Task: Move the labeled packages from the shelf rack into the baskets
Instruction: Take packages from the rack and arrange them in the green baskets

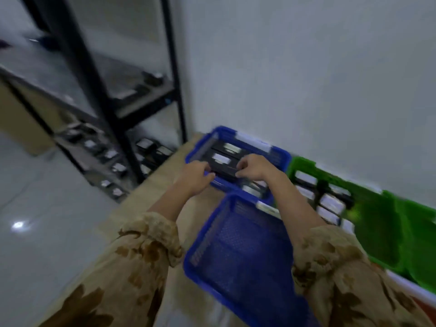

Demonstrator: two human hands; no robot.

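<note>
2 hands meet over the far blue basket [282, 156]: the left hand [197, 174] and the right hand [253, 167] each curl their fingers round an end of a black package [224, 171], which sits low inside that basket, seemingly on other white-labeled packs, though blur makes this hard to judge. A near blue basket [205, 234] stands just in front of it, and a green basket [304, 164] holding more packs stands beside it to the right. All rest on a tan surface [160, 182] pushed against a plain white wall [306, 79]. To the left, a black shelf rack [94, 90] carries labeled packages [118, 167] on its lower tiers above a glossy pale floor [47, 208].
</note>
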